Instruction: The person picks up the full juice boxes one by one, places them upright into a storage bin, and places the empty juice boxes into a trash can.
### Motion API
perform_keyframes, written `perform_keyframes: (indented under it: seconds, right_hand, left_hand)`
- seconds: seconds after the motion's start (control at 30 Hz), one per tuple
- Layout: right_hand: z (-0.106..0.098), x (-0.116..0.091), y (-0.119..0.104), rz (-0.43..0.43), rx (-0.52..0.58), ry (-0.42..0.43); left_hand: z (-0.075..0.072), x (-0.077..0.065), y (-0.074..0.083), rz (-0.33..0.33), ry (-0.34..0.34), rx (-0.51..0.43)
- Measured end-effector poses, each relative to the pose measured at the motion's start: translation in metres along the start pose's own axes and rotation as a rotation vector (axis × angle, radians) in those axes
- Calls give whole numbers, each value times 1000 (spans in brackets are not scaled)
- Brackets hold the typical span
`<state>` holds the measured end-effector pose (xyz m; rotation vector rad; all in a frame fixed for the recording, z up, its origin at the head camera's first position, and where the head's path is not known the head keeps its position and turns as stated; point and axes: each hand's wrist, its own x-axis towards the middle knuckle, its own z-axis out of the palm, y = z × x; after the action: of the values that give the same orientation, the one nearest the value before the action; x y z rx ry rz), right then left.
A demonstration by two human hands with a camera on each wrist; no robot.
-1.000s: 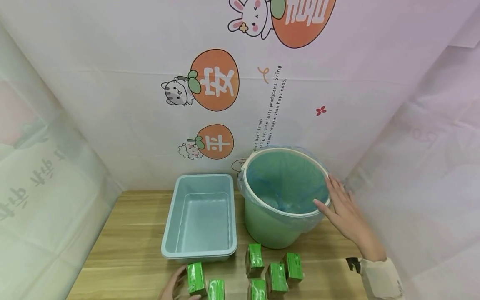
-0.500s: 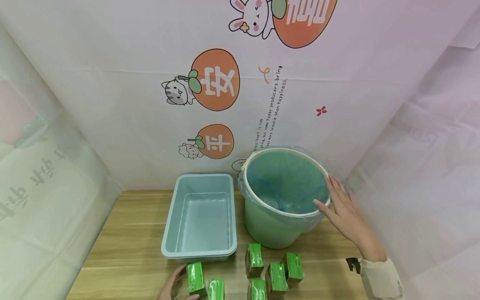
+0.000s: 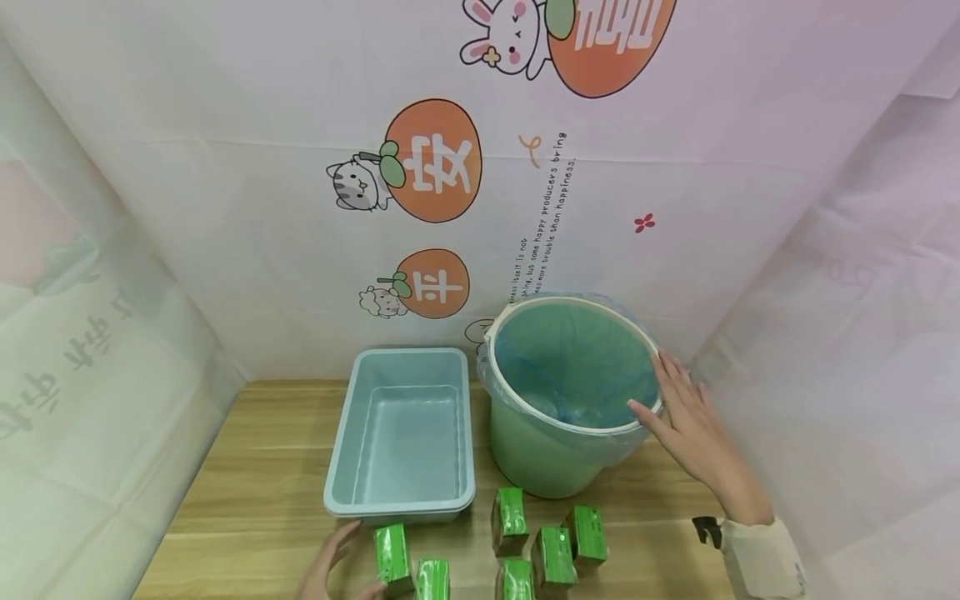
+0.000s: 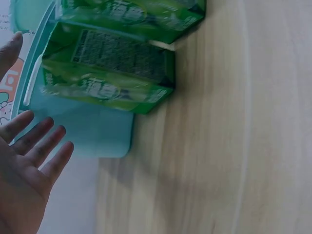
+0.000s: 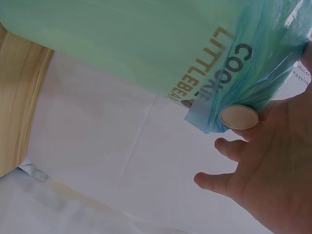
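My left hand (image 3: 322,571) is beside a small green carton (image 3: 393,554), fingers spread around its left side. In the left wrist view the hand's fingers (image 4: 46,141) are extended, with a gap between them and the nearest carton (image 4: 112,68). My right hand (image 3: 693,425) rests at the right rim of a pale green bucket (image 3: 547,467), its fingers mostly straight and the thumb reaching over the rim. A translucent blue bag (image 5: 273,53) lines the bucket and folds over its edge. In the right wrist view a round button-like handle knob (image 5: 239,117) touches the hand.
Left of the bucket stands a light blue rectangular tub (image 3: 405,508), seemingly stacked on another. Several more green cartons (image 3: 555,554) stand in front on the wooden table (image 3: 247,467). Printed white cloth (image 3: 262,208) encloses the back and sides.
My left hand has drawn slightly left, away from the nearest carton, and its fingers have spread. The right hand, bucket, tub and cartons have stayed put.
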<state>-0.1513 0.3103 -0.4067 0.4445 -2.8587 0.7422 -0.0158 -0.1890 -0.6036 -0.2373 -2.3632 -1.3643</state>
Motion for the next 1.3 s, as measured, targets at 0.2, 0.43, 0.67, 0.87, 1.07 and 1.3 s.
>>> perform_keyframes:
  seconds: [0.2, 0.43, 0.67, 0.87, 1.07, 1.3]
  right_hand:
    - [0, -1, 0, 5, -5, -2]
    - [-1, -1, -2, 12, -1, -15]
    - [-1, 0, -1, 27, -1, -24]
    - [-1, 0, 0, 38, -3, -31]
    - [-2, 0, 0, 41, -1, -45]
    - [-2, 2, 0, 43, -12, -56]
  left_hand:
    - [0, -2, 0, -76, -64, -62]
    - [11, -7, -11, -129, -134, -94]
    - [24, -15, -60, -4, -150, -78]
    - [14, -4, -11, -83, -94, -141]
    - [3, 3, 22, -243, -95, -146]
    - [-9, 7, 34, -160, -58, -61]
